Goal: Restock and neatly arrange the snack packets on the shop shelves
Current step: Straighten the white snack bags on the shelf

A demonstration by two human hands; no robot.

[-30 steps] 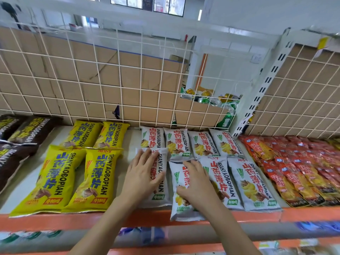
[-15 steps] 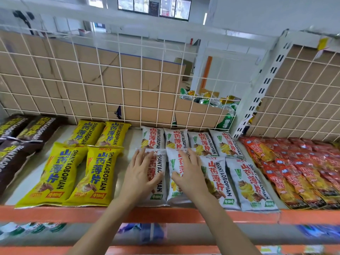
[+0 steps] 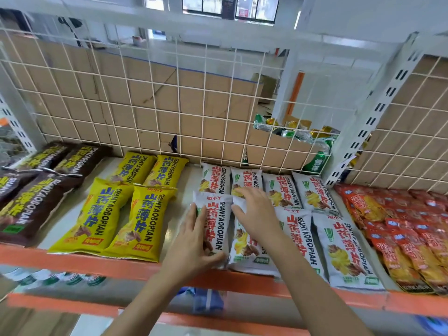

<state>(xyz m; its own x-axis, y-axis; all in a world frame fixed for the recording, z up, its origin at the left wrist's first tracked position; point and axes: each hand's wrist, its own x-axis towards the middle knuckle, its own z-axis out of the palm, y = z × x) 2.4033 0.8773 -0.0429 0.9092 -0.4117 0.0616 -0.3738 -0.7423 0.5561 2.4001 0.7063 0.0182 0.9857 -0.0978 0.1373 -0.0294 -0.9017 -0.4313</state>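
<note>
White snack packets lie flat in two rows on the shelf (image 3: 72, 259) with an orange front edge. My left hand (image 3: 194, 241) rests flat on the leftmost front white packet (image 3: 217, 214), thumb curled at its lower end. My right hand (image 3: 257, 214) presses flat on the second front white packet (image 3: 242, 248), fingers spread toward the back row. Two more front white packets (image 3: 344, 251) lie to the right. Neither hand lifts a packet.
Yellow packets (image 3: 143, 219) lie left of the white ones, brown packets (image 3: 36, 202) further left, and red packets (image 3: 407, 226) fill the right. A white wire grid (image 3: 155, 105) backs the shelf, with green cans (image 3: 298, 135) behind it. A lower shelf shows below.
The second front white packet slid back from overhanging the shelf edge and now lines up beside the first. My right hand moved up and forward on it; my left hand shifted slightly lower.
</note>
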